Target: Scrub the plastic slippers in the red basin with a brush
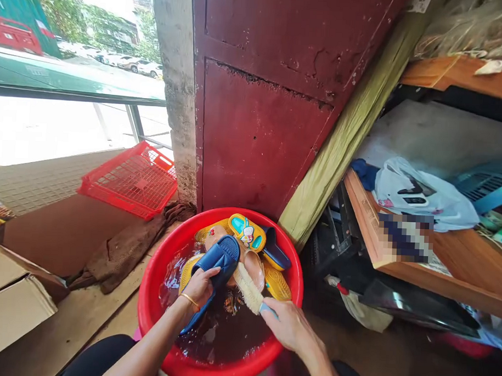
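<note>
A dark red metal door (261,139) with worn, scratched paint is standing behind a round red plastic tub (148,299), which is holding dark water (229,346) and a heap of slippers and sandals. The person's two bare forearms are reaching over the tub's near rim, the left one slanting in from the lower left, the right one from the lower right, so that the hands are lying apart above the water. The left hand (198,290) is gripping a navy blue open-toed slide slipper (219,258), one digit extending over its strap; the right hand (287,323) is closing around the blue handle of a brush with pale cream bristles (247,286), its thumb lying along the handle. The slipper is tilting within the left hand's grasp, its ridged end pointing up and away from the person. The brush is pointing from the right hand toward the slipper, its tip lying just beside the ridged end; whether they are touching cannot be told. Beyond both hands, a yellow slipper with a turquoise footbed (247,232) is resting atop the heap. A thin gold-coloured bracelet (190,301) is circling the left wrist.
</note>
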A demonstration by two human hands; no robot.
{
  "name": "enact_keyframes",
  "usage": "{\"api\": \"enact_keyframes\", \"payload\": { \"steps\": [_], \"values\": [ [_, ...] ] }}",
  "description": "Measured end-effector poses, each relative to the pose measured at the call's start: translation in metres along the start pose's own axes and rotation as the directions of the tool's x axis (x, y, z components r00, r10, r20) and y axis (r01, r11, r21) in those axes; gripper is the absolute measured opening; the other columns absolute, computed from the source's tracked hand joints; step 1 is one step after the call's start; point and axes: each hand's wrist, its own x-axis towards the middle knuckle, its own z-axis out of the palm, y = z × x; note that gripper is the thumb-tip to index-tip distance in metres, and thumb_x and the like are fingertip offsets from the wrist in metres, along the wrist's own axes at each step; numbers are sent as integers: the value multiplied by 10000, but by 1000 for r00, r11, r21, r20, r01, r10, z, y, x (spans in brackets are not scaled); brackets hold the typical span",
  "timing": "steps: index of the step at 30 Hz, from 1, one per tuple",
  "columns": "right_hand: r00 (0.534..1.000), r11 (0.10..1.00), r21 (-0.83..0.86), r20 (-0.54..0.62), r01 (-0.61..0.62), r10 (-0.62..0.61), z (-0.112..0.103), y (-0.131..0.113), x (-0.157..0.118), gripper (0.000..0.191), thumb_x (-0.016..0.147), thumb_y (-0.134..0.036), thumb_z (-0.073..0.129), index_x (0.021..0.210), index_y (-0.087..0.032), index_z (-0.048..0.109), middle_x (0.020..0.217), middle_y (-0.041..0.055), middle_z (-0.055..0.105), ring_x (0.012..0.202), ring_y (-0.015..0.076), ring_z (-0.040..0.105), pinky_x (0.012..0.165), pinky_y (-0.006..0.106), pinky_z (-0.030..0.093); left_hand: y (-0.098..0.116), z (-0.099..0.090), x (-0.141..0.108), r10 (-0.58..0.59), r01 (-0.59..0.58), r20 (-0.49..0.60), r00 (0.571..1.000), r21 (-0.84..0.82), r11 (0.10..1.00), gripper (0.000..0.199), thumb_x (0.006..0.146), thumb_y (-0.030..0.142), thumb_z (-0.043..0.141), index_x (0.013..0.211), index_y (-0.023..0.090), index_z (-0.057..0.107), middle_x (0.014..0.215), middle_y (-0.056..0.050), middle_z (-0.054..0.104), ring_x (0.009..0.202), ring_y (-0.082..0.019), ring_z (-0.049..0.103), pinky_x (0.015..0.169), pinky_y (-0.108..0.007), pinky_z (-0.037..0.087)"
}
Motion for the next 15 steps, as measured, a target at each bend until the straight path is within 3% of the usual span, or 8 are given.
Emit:
{"api": "enact_keyframes", "payload": {
  "steps": [4, 9, 13, 15],
  "values": [
    [998, 998, 60, -61, 25, -21, -1, -3, 3, 270, 963, -330, 459, 924, -255, 715, 807, 7, 729, 722, 157, 634, 630, 234, 348, 6, 0, 0, 23, -23, -17, 1000, 41, 999, 373, 639, -4, 735, 990, 119, 711, 901, -106, 807, 909, -292, 765, 844, -390, 616],
    [996, 980, 191, -75, 54, -41, -14, 10, 3, 305, 952, -397, 491, 926, -235, 749, 766, -1, 722, 681, 162, 628, 668, 236, 426, 15, -4, 3, 26, -27, 25, 999, 35, 999, 384, 656, 28, 738, 1033, 98, 717, 936, -128, 803, 909, -303, 765, 848, -399, 617],
    [994, 943, 330, -112, 53, -17, -21, 20, -3, 414, 963, -480, 490, 1154, -208, 738, 775, 20, 725, 685, 186, 652, 638, 253, 489, 24, -2, 2, 33, -33, 23, 999, 1, 999, 441, 635, 50, 775, 1070, 96, 716, 908, -132, 802, 902, -305, 765, 858, -402, 610],
    [981, 920, 385, -193, 78, -3, -16, 18, -3, 488, 985, -501, 451, 1273, -182, 683, 811, 45, 733, 717, 200, 675, 650, 268, 524, 29, 2, -2, -27, 28, 49, 998, -16, 999, 422, 689, 136, 776, 1106, 105, 714, 903, -132, 802, 912, -307, 762, 868, -410, 602]
  ]
}}
